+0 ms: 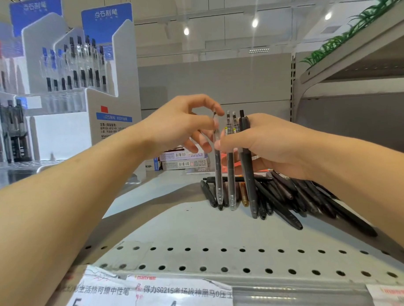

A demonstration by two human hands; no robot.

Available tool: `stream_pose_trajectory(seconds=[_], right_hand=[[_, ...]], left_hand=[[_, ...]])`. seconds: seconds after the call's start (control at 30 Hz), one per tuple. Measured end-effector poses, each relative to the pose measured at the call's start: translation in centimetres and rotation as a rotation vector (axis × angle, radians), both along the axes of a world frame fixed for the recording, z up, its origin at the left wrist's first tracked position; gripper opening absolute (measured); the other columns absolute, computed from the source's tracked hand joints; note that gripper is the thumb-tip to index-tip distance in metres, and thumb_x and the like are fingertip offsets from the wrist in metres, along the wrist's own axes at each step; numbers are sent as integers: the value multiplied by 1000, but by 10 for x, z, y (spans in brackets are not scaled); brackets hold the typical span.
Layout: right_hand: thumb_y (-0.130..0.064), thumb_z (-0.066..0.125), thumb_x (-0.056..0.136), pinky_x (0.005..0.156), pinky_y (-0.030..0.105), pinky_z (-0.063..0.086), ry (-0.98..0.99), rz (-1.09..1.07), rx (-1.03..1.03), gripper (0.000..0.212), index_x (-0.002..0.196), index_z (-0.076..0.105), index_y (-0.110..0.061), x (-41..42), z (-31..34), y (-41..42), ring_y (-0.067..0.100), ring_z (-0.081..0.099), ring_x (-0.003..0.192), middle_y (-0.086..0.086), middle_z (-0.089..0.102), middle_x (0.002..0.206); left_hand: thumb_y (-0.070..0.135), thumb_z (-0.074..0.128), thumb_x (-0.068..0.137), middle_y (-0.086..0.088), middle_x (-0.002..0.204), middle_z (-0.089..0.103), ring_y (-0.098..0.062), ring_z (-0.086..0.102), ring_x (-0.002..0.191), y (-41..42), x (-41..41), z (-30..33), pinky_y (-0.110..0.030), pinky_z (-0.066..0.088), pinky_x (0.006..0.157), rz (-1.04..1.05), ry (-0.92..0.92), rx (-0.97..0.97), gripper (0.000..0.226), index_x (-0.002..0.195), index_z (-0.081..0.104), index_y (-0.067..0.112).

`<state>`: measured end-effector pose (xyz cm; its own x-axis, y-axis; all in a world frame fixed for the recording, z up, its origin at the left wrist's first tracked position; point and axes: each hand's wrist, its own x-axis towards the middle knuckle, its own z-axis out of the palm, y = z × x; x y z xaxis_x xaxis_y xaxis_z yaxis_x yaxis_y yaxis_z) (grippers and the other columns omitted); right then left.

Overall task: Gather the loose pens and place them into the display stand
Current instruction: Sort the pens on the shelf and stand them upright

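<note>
The left hand [181, 123] pinched a clear-barrelled pen [217, 166] upright; the right hand [262, 146] had its fingers [232, 140] clamped around several upright pens [246, 165] above the black pen pile [289, 195] on the grey shelf [176, 222].

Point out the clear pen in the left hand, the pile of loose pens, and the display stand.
clear pen [218, 166]: head view, mid-barrel.
pile of loose pens [287, 195]: head view, centre of heap.
display stand [125, 70]: head view, white side panel.

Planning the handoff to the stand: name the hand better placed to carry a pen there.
Left hand: it pinches the clear pen and is nearer the display stand; the right hand grips the others.
</note>
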<state>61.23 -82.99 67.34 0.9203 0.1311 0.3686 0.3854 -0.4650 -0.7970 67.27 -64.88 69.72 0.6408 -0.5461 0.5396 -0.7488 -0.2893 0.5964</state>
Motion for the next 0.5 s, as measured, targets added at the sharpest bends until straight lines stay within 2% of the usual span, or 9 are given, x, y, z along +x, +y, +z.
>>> stream_pose_trajectory(seconds=[0.03,0.1,0.2,0.3,0.4,0.47,0.5], right_hand=[[-27,81,83,85,47,62,-6,-11,-6,30,110,70,-16,0,0,0,25,74,97,7,75,104],[-29,83,80,91,53,59,-14,-24,-6,40,114,69,-15,1,-1,0,27,73,101,8,75,108],[-26,83,80,86,45,59,-53,-23,-11,33,107,70,-13,1,-1,0,26,73,92,3,71,89],[-22,82,81,94,48,56,-100,-56,-51,36,112,69,-8,2,0,-1,34,72,100,10,72,93],[-11,77,84,82,44,63,-63,-25,5,28,110,67,-5,2,1,0,29,77,85,9,72,84],[-5,72,85,80,44,64,-58,-12,17,12,96,68,-8,1,1,1,24,78,78,10,73,78],[-4,70,85,82,47,63,-67,-15,12,9,92,67,-10,1,0,2,25,78,80,13,73,79]], left_hand=[[16,63,96,-5,86,76,-24,73,71,0,0,0,-29,59,62,-21,-2,-19,19,111,65,28],[17,65,95,-8,85,76,-24,74,72,0,-1,1,-29,59,65,-54,-1,-45,16,109,67,25],[18,66,95,-10,87,77,-24,74,73,0,0,0,-28,59,68,-100,47,-49,13,107,71,21],[19,62,94,-6,94,75,-27,75,76,-1,0,-2,-28,59,68,-187,158,-119,22,114,71,25],[14,55,95,-4,89,75,-24,74,77,-7,7,-6,-33,61,66,-118,213,-183,24,111,69,24],[9,54,96,3,92,75,-12,71,83,-14,17,-16,-34,61,75,64,107,-21,24,108,68,25],[11,53,98,6,103,72,-10,67,91,-17,22,-21,-32,58,82,157,-1,169,25,113,67,25]])
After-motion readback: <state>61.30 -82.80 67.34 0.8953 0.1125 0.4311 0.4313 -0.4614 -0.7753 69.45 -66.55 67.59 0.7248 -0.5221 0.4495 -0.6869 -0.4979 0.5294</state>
